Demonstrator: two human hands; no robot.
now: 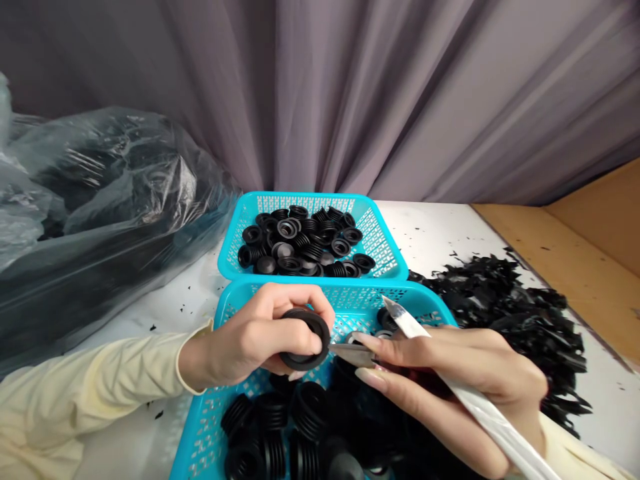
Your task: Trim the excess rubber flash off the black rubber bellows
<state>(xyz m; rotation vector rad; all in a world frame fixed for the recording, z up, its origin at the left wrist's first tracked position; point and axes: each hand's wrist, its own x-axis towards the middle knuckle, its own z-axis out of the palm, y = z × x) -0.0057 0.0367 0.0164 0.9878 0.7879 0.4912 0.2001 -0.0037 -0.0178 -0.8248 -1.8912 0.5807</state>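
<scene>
My left hand [283, 330] is closed around a round black rubber piece [301, 359] with a wide rim, thumb pressed into its opening. In my right hand [450, 373] a pointed metal blade [353, 355] is pinched between thumb and fingers, its tip at the piece's rim. A long white-wrapped tool [475, 403] with a sharp metal tip also lies through this hand, pointing up and left; whether the two are joined is hidden. Below both hands, a blue perforated basket [193, 427] holds many ribbed black rubber pieces [273, 410].
A second blue basket [393, 250] of similar black pieces stands behind. Black rubber scraps [520, 313] are heaped at right on the white table [425, 227], near a cardboard box [595, 220]. A clear plastic bag [125, 180] with dark contents bulges at left. A grey curtain [320, 93] hangs behind.
</scene>
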